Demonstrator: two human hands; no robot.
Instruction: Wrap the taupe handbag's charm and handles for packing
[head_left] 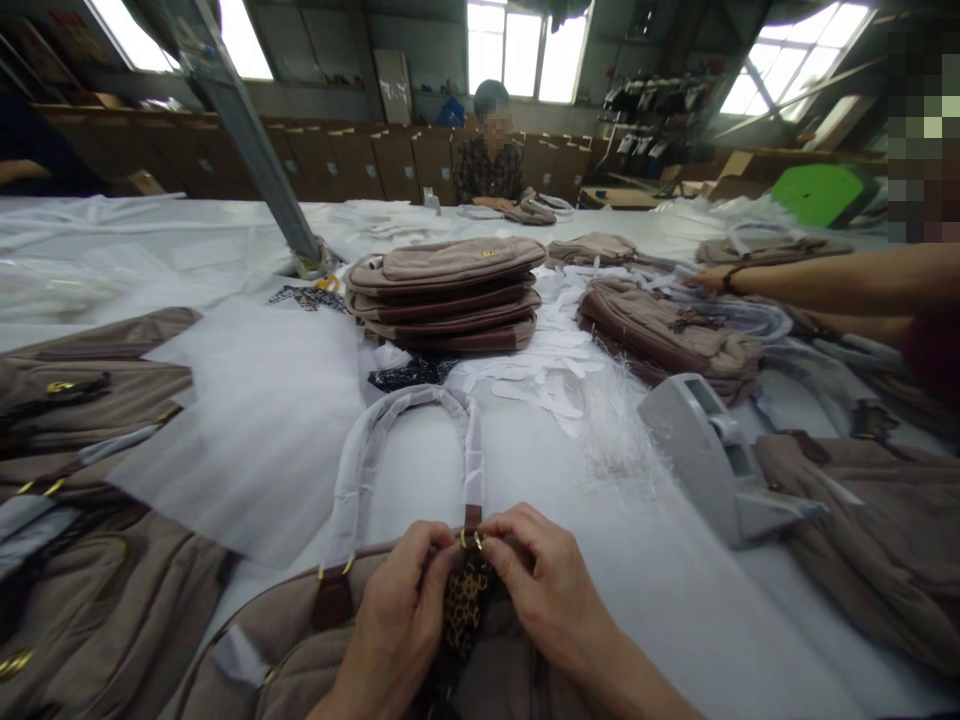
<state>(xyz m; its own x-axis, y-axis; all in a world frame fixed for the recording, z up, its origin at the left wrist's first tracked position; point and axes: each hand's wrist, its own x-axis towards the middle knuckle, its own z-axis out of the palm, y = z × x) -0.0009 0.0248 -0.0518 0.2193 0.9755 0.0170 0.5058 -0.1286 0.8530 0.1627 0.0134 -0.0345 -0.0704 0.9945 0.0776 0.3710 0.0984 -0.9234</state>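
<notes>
A taupe handbag point(300, 640) lies in front of me, its wrapped handle point(351, 470) arched away over the white table. My left hand point(409, 605) pinches at the gold ring point(471, 540) where the handle's right end meets the bag. On the other side of that ring, my right hand point(544, 580) holds it between thumb and forefinger. A leopard-print scarf point(466, 605) hangs down from the ring between my hands. The fingertips partly cover the ring, so its fastening is hard to make out.
Stacked taupe bags point(450, 290) stand ahead, with more bags point(97, 400) at left. White foam sheets point(255, 420) lie beside them. A grey tag dispenser-like device point(712, 460) sits at right near loose plastic strands point(619, 420). Another person's arm point(832, 285) reaches in from the right.
</notes>
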